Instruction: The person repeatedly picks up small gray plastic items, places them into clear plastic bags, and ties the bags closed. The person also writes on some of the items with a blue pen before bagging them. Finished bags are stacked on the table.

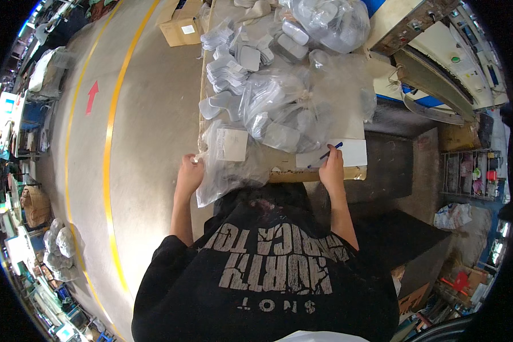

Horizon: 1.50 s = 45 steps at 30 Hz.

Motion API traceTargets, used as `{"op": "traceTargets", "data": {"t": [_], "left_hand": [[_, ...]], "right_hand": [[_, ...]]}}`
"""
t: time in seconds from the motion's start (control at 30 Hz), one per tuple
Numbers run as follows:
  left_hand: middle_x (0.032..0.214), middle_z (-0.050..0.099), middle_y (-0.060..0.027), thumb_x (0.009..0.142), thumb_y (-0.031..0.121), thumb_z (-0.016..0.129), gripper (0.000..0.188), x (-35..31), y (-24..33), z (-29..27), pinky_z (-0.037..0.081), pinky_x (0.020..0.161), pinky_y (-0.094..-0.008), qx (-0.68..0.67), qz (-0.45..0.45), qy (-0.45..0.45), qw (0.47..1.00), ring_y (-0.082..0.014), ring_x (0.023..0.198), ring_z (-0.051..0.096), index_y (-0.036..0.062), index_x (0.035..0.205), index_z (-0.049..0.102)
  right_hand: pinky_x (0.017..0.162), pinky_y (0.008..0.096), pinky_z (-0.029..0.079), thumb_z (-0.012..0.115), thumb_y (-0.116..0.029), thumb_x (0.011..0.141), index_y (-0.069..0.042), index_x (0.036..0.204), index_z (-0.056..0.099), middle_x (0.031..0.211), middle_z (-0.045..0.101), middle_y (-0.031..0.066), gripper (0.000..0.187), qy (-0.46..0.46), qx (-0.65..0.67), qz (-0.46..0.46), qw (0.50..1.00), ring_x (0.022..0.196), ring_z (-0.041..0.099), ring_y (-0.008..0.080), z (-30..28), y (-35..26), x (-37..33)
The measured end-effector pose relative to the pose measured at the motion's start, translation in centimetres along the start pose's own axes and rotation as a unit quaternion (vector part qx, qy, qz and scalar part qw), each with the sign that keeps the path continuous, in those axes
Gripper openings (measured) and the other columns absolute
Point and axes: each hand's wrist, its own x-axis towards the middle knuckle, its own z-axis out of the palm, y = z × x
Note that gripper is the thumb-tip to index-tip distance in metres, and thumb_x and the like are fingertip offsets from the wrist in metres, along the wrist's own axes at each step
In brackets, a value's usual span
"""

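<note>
My right hand (332,166) is closed around a blue pen (338,145), over white paper (354,152) at the table's near right corner. At the table's left edge, the fingers of my left hand (190,172) pinch the side of a clear plastic bag (210,185), which droops over the near edge. On that bag lies a square off-white card (232,145). Just beyond sits a knotted clear bag (285,111) of pale grey, flat, rounded pieces. Loose stacks of similar pieces (227,73) line the table's left side.
Farther back on the table (347,122) rests another full clear bag (333,25). A cardboard box (179,28) stands beyond the table's left corner. Machinery (439,62) flanks the right side, with a wire rack (470,174) nearer. Yellow lines (109,165) mark the floor at left.
</note>
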Motion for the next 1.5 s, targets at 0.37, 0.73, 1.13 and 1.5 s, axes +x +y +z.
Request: {"op": "traceTargets", "data": {"t": [0.37,0.73,1.13,1.5], "left_hand": [[0.115,0.07,-0.0309,0.105,0.048,0.058,0.07,0.5,-1.7,4.2,0.054,0.093,-0.0426,-0.175,-0.033,0.017,0.984,-0.036,0.107,0.07,-0.0128,0.138,0.049],[0.114,0.072,-0.016,0.108,0.033,0.058,0.045,-1.8,2.5,1.9,0.058,0.083,-0.0363,-0.413,-0.089,-0.127,0.898,-0.0235,0.098,0.072,-0.0072,0.129,0.06],[0.136,0.063,-0.0213,0.102,0.042,0.06,0.062,-5.5,3.7,-1.1,0.058,0.1,-0.049,-0.679,-0.028,-0.184,0.71,-0.034,0.119,0.067,-0.0009,0.146,0.05],[0.145,0.057,-0.0224,0.098,0.044,0.063,0.071,-7.2,8.2,-1.8,0.055,0.105,-0.0509,-0.653,-0.075,-0.172,0.734,-0.0363,0.126,0.063,0.0015,0.152,0.045]], "right_hand": [[0.084,0.0463,0.053,0.061,-0.022,0.099,0.001,0.12,0.063,0.109,0.071,0.0223,0.031,-0.18,0.039,0.097,0.978,0.102,0.067,0.0433,-1.4,-5.2,-0.3],[0.102,0.0413,0.05,0.063,-0.042,0.101,0.008,0.132,0.06,0.128,0.068,0.0277,0.059,-0.364,0.253,-0.013,0.896,0.119,0.066,0.0379,4.5,-13.1,-0.7],[0.104,0.035,0.048,0.082,-0.038,0.09,0.004,0.144,0.05,0.125,0.067,0.0142,0.075,-0.441,0.515,0.021,0.735,0.117,0.063,0.0235,0.3,-16.9,-0.4],[0.11,0.0367,0.045,0.085,-0.033,0.089,0.004,0.152,0.036,0.14,0.058,0.0146,0.088,-0.395,0.603,0.003,0.693,0.128,0.056,0.0241,-6.4,-20.3,-0.7]]}}
